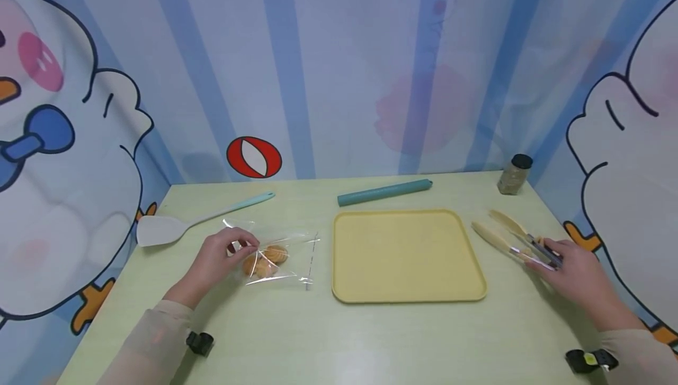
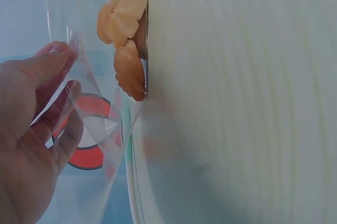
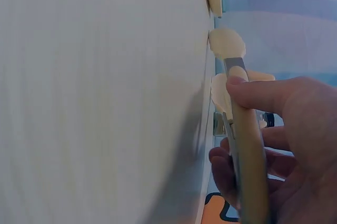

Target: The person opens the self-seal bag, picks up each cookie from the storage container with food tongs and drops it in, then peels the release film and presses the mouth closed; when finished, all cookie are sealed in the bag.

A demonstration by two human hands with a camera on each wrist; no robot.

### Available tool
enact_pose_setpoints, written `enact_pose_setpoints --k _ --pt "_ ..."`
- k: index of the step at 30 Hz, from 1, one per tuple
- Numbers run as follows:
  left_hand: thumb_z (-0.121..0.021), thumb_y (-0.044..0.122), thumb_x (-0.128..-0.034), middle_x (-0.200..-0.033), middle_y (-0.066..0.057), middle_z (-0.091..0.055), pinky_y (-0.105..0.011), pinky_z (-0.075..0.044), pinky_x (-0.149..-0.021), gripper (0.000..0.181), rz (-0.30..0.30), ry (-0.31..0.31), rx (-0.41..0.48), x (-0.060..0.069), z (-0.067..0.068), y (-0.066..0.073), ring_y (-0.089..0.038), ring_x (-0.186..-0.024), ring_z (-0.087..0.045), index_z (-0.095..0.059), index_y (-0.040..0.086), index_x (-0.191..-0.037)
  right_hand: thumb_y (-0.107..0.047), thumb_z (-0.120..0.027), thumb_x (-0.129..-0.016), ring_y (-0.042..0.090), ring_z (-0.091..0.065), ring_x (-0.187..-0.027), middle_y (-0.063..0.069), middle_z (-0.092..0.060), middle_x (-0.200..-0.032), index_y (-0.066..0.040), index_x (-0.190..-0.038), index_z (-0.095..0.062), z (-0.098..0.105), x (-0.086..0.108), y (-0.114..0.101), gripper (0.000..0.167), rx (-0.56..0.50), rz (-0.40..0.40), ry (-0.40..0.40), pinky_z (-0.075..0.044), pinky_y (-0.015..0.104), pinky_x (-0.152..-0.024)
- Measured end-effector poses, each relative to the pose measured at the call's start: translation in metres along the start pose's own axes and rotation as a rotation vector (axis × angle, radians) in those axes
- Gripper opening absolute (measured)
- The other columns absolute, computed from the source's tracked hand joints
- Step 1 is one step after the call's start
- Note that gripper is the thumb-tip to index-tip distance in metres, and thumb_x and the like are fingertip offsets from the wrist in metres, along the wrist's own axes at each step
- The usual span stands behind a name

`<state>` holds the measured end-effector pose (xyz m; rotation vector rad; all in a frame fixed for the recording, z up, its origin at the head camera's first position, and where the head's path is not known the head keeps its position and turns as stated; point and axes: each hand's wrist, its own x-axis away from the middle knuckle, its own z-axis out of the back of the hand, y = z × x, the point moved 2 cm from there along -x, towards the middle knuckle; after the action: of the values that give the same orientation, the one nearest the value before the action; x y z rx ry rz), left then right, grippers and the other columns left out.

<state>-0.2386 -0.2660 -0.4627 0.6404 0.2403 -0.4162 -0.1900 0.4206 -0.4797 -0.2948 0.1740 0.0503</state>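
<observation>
Several small brown pastries [image 1: 266, 262] lie inside a clear plastic bag [image 1: 296, 261] on the left half of the table. Thumb and fingers of my left hand [image 1: 231, 248] pinch the bag's left edge; the left wrist view shows the film raised between the fingertips [image 2: 59, 48]. At the table's right side, my right hand [image 1: 574, 270] grips a pair of tongs [image 1: 521, 241] by the handles. Their two cream tips stand apart and point toward the tray's right edge. In the right wrist view the thumb lies along one tong handle [image 3: 247, 145], with fingers on the other side.
Between the hands lies a yellow tray [image 1: 408, 300]. Behind it is a teal cylinder-like rod [image 1: 385, 192]. A white spatula [image 1: 164, 231] with a light green handle lies at the back left. A black-lidded jar [image 1: 514, 176] stands at the back right, before a curtain [image 1: 339, 79].
</observation>
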Motion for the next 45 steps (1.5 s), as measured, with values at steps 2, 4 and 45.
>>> enact_pose_setpoints --k 2,4,45 --pt "-0.08 0.009 -0.0898 -0.098 0.002 -0.074 -0.026 -0.053 -0.07 0.013 -0.005 0.003 0.001 -0.001 0.0 0.0 -0.009 -0.085 -0.061 -0.077 0.016 -0.1 -0.047 -0.081 -0.087 0.043 -0.061 -0.086 0.04 -0.062 -0.114 0.017 -0.132 -0.058 0.0 -0.001 0.002 0.082 -0.001 -0.01 -0.029 -0.048 0.05 -0.065" --pt "-0.08 0.01 -0.09 -0.097 0.002 -0.074 -0.025 -0.053 -0.07 0.013 0.0 -0.001 0.003 -0.001 0.0 0.0 -0.009 -0.084 -0.06 -0.077 0.016 -0.101 -0.049 -0.08 -0.088 0.041 -0.061 -0.086 0.041 -0.061 -0.115 0.018 -0.134 -0.056 0.0 -0.001 0.004 0.085 0.01 -0.019 -0.062 -0.048 0.048 -0.064" --pt "-0.077 0.012 -0.093 -0.099 0.001 -0.074 -0.027 -0.052 -0.071 0.009 0.076 -0.073 -0.026 0.0 -0.005 -0.001 -0.016 -0.089 -0.062 -0.077 0.017 -0.1 -0.031 -0.079 -0.091 0.05 -0.039 -0.138 0.025 -0.051 -0.147 -0.006 -0.132 -0.068 -0.006 -0.026 -0.117 0.049 -0.135 0.212 0.03 -0.018 0.077 -0.102"
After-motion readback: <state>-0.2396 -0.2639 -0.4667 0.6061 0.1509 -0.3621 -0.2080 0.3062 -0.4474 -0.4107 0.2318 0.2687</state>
